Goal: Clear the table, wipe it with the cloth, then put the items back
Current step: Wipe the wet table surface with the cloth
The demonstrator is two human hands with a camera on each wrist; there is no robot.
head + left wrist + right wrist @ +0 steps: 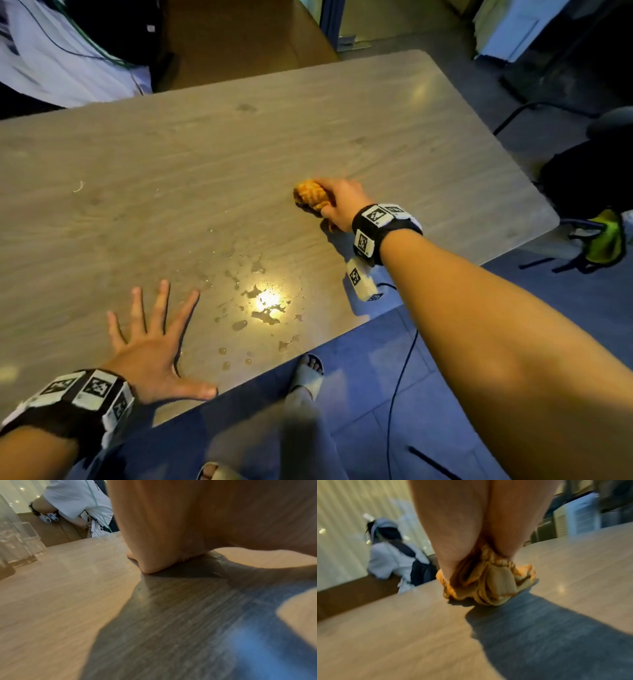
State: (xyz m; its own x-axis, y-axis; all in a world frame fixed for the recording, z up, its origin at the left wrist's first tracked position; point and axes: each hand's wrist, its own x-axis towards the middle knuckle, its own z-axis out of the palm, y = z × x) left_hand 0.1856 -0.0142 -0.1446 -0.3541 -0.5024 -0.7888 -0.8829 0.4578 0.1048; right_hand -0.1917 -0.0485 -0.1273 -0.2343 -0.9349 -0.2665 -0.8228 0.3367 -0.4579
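A bunched orange checked cloth (310, 196) lies on the wood-grain table (171, 178), right of centre. My right hand (337, 202) grips it from above; in the right wrist view the cloth (488, 585) bulges out below the palm and touches the tabletop (402, 635). My left hand (156, 346) rests flat near the table's front edge with fingers spread wide. In the left wrist view the heel of that left hand (154, 555) presses on the tabletop (60, 601). Water drops and small puddles (260, 308) lie on the table between the two hands.
Clear glasses (20, 542) stand at the table's far left in the left wrist view. Another person in a white shirt (61, 58) sits beyond the far edge. A dark chair with a green cloth (606, 240) stands right of the table. A cable (400, 377) runs over the floor.
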